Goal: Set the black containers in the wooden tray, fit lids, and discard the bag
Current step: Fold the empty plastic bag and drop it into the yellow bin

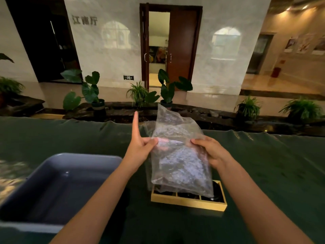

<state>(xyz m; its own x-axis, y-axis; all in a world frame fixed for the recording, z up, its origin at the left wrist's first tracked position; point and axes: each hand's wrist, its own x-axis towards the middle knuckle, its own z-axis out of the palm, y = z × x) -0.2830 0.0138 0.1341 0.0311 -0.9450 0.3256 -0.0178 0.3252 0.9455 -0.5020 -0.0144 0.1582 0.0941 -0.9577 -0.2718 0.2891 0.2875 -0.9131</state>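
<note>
I hold a clear, crumpled plastic bag upright above the table with both hands. My left hand pinches its left edge between thumb and fingers, the index finger pointing straight up. My right hand grips the bag's right edge. Below the bag lies a light wooden tray with dividers. Black containers sit in its compartments, mostly hidden behind the bag; I cannot tell whether lids are on them.
A grey-blue plastic tub stands empty at the left on the dark green tablecloth. Beyond the table's far edge are potted plants, a dark stone bed and a polished floor with doors.
</note>
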